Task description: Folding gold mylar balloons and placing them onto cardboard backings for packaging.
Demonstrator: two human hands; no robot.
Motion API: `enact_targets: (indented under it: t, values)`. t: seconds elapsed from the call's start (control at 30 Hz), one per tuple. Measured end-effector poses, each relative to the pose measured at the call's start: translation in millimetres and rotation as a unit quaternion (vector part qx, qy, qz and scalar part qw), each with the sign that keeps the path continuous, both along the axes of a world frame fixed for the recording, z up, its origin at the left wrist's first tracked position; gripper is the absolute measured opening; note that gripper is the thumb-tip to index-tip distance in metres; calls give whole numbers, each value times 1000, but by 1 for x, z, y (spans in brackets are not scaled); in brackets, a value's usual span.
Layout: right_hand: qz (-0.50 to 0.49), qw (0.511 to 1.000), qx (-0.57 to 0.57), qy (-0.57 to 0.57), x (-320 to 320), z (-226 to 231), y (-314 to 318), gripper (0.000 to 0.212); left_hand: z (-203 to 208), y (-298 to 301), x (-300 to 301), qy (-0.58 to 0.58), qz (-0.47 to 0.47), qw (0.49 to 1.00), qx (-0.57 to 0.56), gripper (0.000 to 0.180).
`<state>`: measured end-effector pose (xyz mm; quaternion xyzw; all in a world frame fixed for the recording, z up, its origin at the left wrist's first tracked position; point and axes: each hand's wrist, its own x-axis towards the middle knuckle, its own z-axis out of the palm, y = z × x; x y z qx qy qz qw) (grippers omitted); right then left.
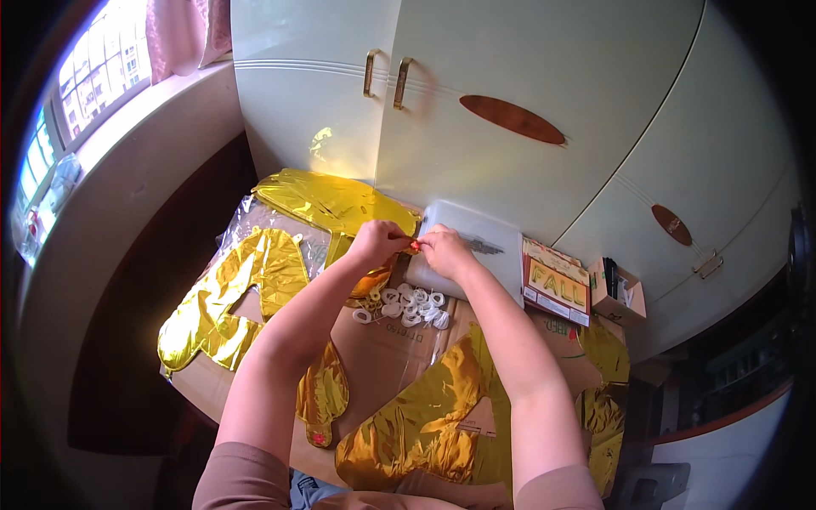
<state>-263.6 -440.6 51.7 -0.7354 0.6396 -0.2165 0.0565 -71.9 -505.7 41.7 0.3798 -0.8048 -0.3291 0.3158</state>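
Both hands are up over the tabletop, nearly touching. The fingers of the left hand (380,243) and the right hand (444,250) are pinched together on a tiny red bit (415,245), which sits right between the fingertips. Too small to tell what it is exactly, sorry.

Just under the left hand there's a crumpled gold piece (374,281), and right below that a heap of white rings (413,306) on the cardboard (374,382). Near the right hand, a see-through box (450,219) stands against the cabinet (544,59), with a flat printed pack (557,285) beside it and then a small open carton (619,304) with stuff inside.

Lots of shiny foil around too: a big sheet (331,197) at the back, a flat foil shape (195,327) off to the left, a narrow strip (325,391) beside the left forearm, and a large foil piece (408,425) nearest the person. Far left, there's a window (102,59) with a pink curtain (183,38).
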Motion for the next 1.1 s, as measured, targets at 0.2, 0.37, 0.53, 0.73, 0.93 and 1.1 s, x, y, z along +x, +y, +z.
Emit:
enact_targets:
  t: [0.2, 0.37, 0.53, 0.73, 0.93, 1.1]
  values:
    - [-28, 999, 28, 8, 5, 3, -1, 21, -3, 2, 10, 74, 27, 995, -58, 10]
    - [-30, 999, 15, 18, 9, 6, -1, 22, -18, -6, 14, -2, -85, 971, -224, 19]
    - [-38, 999, 20, 16, 1, 0, 0, 25, -7, 5, 0, -84, -129, 953, -261, 24]
    - [-36, 999, 18, 4, 4, 1, 0, 26, -20, -9, -2, -125, -146, 947, -256, 20]
    - [-38, 999, 12, -13, 2, -2, -2, 26, -29, -9, -5, -107, -153, 930, -315, 17]
    - [-42, 998, 39, 0, 0, -1, -3, 28, -14, 2, -9, 0, -86, 983, -163, 18]
